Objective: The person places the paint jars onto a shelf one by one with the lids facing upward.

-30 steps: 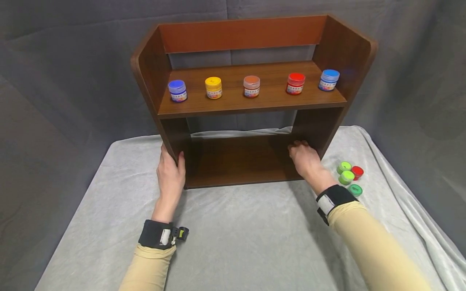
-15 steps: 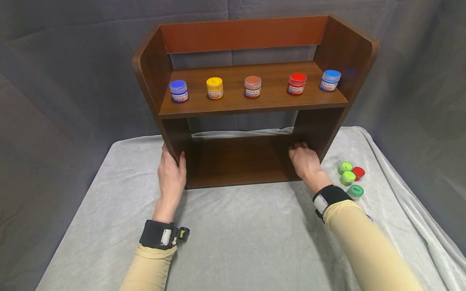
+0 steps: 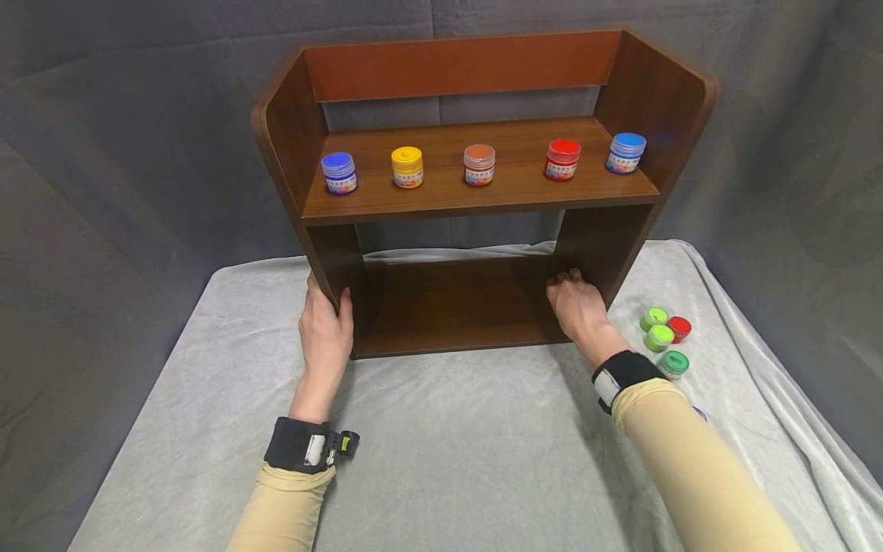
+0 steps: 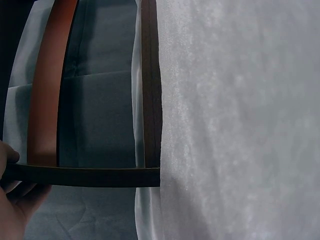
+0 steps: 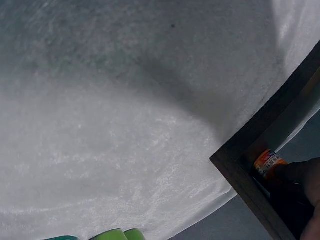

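A dark brown two-tier shelf (image 3: 414,213) stands on the cloth-covered table. My left hand (image 3: 324,330) grips the front edge of its left side panel (image 3: 336,264), thumb on the inner face and fingers outside, as the left wrist view also shows. Inside the lower tier, by the right side panel (image 3: 600,241), my right hand (image 3: 578,310) reaches down over the bottom board (image 3: 455,303). In the right wrist view its fingers hold an orange paint jar (image 5: 268,161) in the bottom corner; from the head that jar is hidden behind the hand.
Along the upper board stand several paint jars, among them a purple-blue jar (image 3: 339,173), a yellow jar (image 3: 408,168) and a red jar (image 3: 562,160). Right of the shelf, light green jars (image 3: 658,338), a red jar (image 3: 679,328) and a dark green jar (image 3: 674,363) lie close to my right forearm.
My right wrist and forearm have shifted slightly left, uncovering more of the dark green jar and a purple edge beside the sleeve. The left hand keeps its grip on the panel.
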Action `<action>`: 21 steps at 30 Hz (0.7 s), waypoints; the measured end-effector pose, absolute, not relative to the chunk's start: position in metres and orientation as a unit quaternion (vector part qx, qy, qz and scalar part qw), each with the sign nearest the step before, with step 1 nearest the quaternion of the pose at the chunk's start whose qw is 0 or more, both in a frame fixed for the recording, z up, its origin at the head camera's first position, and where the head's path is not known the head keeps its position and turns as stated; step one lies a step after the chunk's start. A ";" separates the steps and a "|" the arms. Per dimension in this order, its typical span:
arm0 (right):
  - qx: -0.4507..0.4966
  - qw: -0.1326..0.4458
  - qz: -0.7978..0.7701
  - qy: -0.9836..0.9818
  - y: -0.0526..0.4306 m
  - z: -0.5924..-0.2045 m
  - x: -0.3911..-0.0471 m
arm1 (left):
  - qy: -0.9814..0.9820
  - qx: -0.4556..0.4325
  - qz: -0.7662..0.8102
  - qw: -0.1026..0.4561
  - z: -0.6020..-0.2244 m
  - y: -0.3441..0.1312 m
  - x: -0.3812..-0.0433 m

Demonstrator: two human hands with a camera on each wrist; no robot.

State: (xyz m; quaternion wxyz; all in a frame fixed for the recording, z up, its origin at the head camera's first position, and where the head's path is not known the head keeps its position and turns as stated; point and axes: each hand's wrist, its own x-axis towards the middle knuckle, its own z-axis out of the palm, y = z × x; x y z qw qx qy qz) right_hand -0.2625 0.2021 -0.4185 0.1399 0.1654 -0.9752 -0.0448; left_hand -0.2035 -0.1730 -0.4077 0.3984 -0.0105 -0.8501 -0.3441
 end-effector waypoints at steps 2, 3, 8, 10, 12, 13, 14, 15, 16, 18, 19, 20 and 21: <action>0.165 0.141 -0.044 -0.975 0.202 -0.418 -0.262 | -0.850 -0.010 -0.345 0.398 -0.408 -0.173 -0.204; 0.166 0.141 -0.044 -0.975 0.203 -0.418 -0.262 | -0.850 -0.010 -0.345 0.399 -0.408 -0.173 -0.204; 0.168 0.143 -0.038 -0.975 0.202 -0.418 -0.262 | -0.847 -0.011 -0.345 0.404 -0.409 -0.173 -0.205; 0.168 0.141 -0.036 -0.975 0.202 -0.417 -0.262 | -0.847 -0.011 -0.344 0.406 -0.410 -0.173 -0.205; 0.168 0.136 -0.035 -0.976 0.201 -0.417 -0.262 | -0.846 -0.012 -0.345 0.407 -0.410 -0.173 -0.205; 0.168 0.133 -0.035 -0.976 0.201 -0.417 -0.262 | -0.845 -0.012 -0.345 0.408 -0.410 -0.173 -0.205; 0.168 0.132 -0.036 -0.976 0.201 -0.417 -0.262 | -0.845 -0.012 -0.346 0.408 -0.411 -0.173 -0.205; 0.169 0.130 -0.037 -0.976 0.201 -0.417 -0.262 | -0.845 -0.011 -0.345 0.409 -0.411 -0.174 -0.205; 0.169 0.129 -0.038 -0.976 0.201 -0.417 -0.262 | -0.844 -0.011 -0.346 0.409 -0.411 -0.174 -0.204; 0.168 0.129 -0.038 -0.976 0.201 -0.417 -0.262 | -0.845 -0.011 -0.344 0.410 -0.411 -0.174 -0.204; 0.168 0.131 -0.038 -0.976 0.201 -0.417 -0.262 | -0.845 -0.010 -0.344 0.410 -0.411 -0.174 -0.204; 0.168 0.133 -0.038 -0.976 0.201 -0.417 -0.262 | -0.845 -0.011 -0.344 0.409 -0.411 -0.174 -0.204; 0.168 0.135 -0.037 -0.976 0.201 -0.418 -0.262 | -0.845 -0.011 -0.344 0.409 -0.411 -0.174 -0.204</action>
